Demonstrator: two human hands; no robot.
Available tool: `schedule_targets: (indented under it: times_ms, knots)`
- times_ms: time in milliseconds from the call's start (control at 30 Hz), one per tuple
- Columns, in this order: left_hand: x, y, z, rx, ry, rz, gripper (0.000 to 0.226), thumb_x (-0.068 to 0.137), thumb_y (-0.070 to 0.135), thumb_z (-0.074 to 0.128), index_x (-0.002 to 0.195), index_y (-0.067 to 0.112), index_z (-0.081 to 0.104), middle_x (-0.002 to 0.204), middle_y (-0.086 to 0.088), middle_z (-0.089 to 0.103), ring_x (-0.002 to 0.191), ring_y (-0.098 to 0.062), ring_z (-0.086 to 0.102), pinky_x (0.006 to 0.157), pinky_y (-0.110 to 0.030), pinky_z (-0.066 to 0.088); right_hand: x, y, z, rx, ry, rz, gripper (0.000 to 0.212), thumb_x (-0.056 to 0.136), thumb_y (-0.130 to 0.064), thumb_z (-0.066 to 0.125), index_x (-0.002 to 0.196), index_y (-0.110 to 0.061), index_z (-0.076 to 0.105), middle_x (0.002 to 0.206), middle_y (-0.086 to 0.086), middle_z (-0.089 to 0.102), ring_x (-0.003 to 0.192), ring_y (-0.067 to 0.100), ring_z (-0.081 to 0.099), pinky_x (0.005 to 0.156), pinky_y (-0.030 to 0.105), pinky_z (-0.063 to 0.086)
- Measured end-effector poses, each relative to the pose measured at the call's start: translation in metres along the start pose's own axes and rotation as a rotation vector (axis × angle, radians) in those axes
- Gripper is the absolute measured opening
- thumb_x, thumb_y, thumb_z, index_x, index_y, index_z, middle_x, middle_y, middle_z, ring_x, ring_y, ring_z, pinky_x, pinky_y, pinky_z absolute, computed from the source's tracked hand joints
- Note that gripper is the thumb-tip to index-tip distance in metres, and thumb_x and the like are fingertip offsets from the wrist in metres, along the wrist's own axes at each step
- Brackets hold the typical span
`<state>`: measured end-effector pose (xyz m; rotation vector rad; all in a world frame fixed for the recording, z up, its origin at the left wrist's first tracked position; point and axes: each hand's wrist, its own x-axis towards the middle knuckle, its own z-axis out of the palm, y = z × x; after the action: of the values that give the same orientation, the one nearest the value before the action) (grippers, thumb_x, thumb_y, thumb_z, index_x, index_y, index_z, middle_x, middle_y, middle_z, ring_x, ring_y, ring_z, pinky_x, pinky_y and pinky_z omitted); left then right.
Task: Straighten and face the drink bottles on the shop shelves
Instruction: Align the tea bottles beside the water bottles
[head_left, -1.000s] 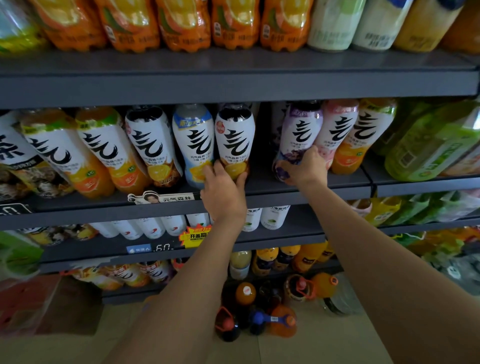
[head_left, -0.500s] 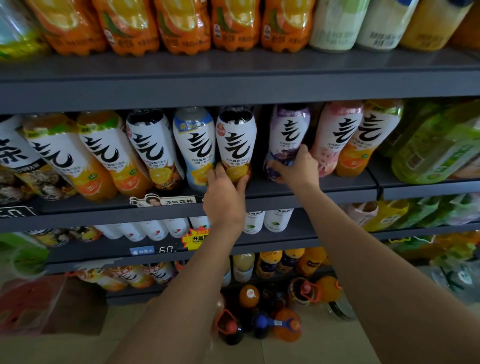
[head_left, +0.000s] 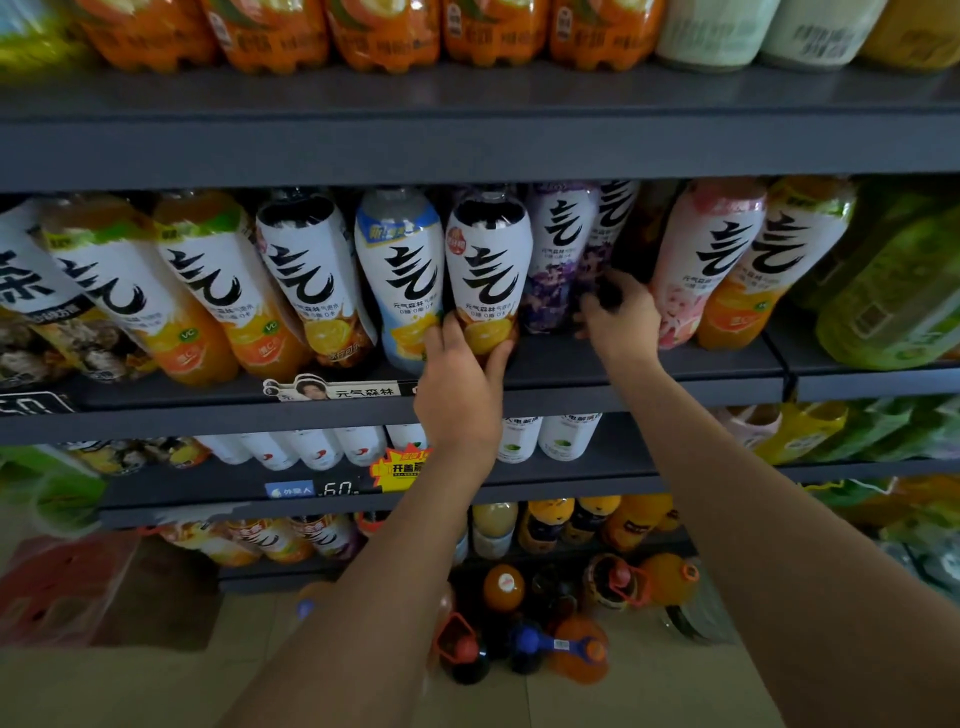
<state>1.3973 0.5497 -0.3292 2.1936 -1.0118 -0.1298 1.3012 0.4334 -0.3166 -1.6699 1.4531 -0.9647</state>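
Both forearms are reaching up to the middle shelf (head_left: 649, 371). Left hand (head_left: 460, 384) is gripping the base of a black-capped lemon bottle (head_left: 488, 270), fingers curling round both sides. Right hand (head_left: 621, 319) is sitting just right of it, fingers curling on the foot of a purple bottle (head_left: 558, 260). A pink bottle (head_left: 701, 260) is standing immediately right of that hand.

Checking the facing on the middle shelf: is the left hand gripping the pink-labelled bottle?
No, the left hand grips the base of the black-topped lemon bottle; the pink-labelled bottle stands beyond the right hand.
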Motion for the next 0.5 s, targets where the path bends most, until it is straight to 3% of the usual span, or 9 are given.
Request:
schedule_targets:
  times_ms: [133,300,500]
  knots:
    - [-0.001,0.000,-0.001,0.026,-0.005,0.008,0.053,0.092,0.045,0.050,0.130,0.009,0.042,0.122,-0.007,0.045,0.102,-0.026,0.054,0.066,-0.031,0.038,0.023,-0.010,0.002,-0.074,0.058,0.006,0.048,0.092,-0.011,0.051,0.138,-0.007,0.039,0.131,0.017,0.052,0.117,0.035,0.052,0.098,0.043,0.044]
    - [0.000,-0.002,0.000,0.032,0.002,0.028,0.055,0.092,0.046,0.049,0.133,0.009,0.040,0.123,-0.007,0.044,0.103,-0.024,0.054,0.068,-0.031,0.042,0.039,-0.006,0.015,-0.108,0.030,0.098,0.052,0.091,-0.023,0.056,0.137,-0.008,0.038,0.131,0.018,0.054,0.118,0.036,0.051,0.098,0.039,0.043]
    - [0.000,-0.004,0.004,0.033,0.020,0.033,0.057,0.092,0.047,0.048,0.135,0.011,0.039,0.123,-0.006,0.044,0.103,-0.023,0.054,0.066,-0.028,0.039,0.038,-0.003,0.024,-0.154,0.117,0.088,0.042,0.092,-0.017,0.052,0.130,0.000,0.042,0.131,0.020,0.052,0.120,0.036,0.049,0.097,0.038,0.041]
